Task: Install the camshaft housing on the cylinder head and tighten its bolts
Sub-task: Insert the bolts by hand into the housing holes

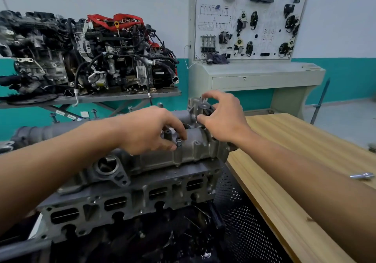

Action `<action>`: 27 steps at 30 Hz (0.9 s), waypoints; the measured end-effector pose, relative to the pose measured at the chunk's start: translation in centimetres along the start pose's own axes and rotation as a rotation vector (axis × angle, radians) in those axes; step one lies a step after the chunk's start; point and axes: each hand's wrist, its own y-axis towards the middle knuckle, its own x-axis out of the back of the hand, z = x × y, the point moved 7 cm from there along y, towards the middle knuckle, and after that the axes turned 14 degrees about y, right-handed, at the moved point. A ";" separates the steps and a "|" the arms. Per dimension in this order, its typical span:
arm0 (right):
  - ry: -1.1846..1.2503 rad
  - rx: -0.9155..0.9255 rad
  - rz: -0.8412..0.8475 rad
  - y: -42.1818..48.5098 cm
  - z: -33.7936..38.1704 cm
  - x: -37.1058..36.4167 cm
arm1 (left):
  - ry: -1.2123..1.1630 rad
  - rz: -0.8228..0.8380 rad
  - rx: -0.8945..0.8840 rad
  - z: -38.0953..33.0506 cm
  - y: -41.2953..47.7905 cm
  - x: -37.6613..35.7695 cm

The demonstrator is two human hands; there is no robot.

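Note:
The grey camshaft housing (195, 151) lies on top of the cylinder head (130, 199) at the middle of the view. My left hand (150, 128) hovers over the housing's top and pinches a dark bolt (179, 142) that stands upright in a boss. My right hand (221, 114) reaches to the housing's far right end, with thumb and fingers curled round a dark fitting (207, 109) there. Several loose bolts (94, 112) stand up behind the engine on the far side.
A wooden bench (301, 161) runs along the right, with a loose metal bolt (363, 175) on it. Behind stand a full display engine (81, 55) on a stand and a grey training board (250, 18) on a console. A perforated black panel (240, 212) sits below the bench edge.

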 end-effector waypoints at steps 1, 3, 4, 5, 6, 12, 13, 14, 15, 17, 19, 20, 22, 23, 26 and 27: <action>-0.009 0.006 0.002 0.2 0.2 0.0 | -0.008 -0.014 -0.004 0.1 0.1 0.2; -0.022 0.008 0.006 0.7 0.6 0.0 | -0.041 -0.039 -0.005 0.3 0.1 0.4; -0.028 0.005 0.010 0.8 0.6 0.0 | -0.062 -0.047 0.000 0.4 0.0 0.5; -0.033 -0.001 0.015 0.8 0.6 -0.1 | -0.077 -0.050 0.004 0.5 0.0 0.5; -0.039 -0.007 0.017 0.8 0.5 -0.2 | -0.086 -0.049 0.005 0.5 -0.1 0.4; -0.070 -0.014 0.003 -0.2 -0.2 -0.3 | -0.077 -0.052 0.005 0.1 0.1 -0.1; -0.073 -0.013 0.002 -0.2 -0.2 -0.3 | -0.078 -0.052 0.007 0.1 0.1 -0.1; -0.074 -0.014 -0.002 -0.2 -0.1 -0.2 | -0.085 -0.053 0.009 0.2 0.1 -0.1; -0.071 -0.017 -0.009 -0.2 0.0 -0.1 | -0.097 -0.055 0.012 0.3 0.1 0.0; -0.061 -0.022 -0.017 -0.1 0.2 0.0 | -0.123 -0.061 0.014 0.6 0.0 0.2; -0.063 -0.022 -0.015 0.0 0.5 0.0 | -0.136 -0.070 0.015 0.7 -0.1 0.4; -0.067 -0.023 -0.011 0.0 0.5 0.0 | -0.141 -0.070 0.015 0.7 -0.2 0.4; -0.071 -0.029 -0.003 -0.1 0.6 0.0 | -0.142 -0.063 0.010 0.6 -0.2 0.3; -0.072 -0.031 0.000 -0.1 0.5 0.1 | -0.139 -0.060 0.008 0.5 -0.2 0.3; -0.080 -0.039 0.007 -0.3 0.4 0.0 | -0.131 -0.053 -0.002 0.4 -0.2 0.2; -0.081 -0.043 0.008 -0.5 0.2 -0.1 | -0.126 -0.048 -0.006 0.4 -0.2 0.0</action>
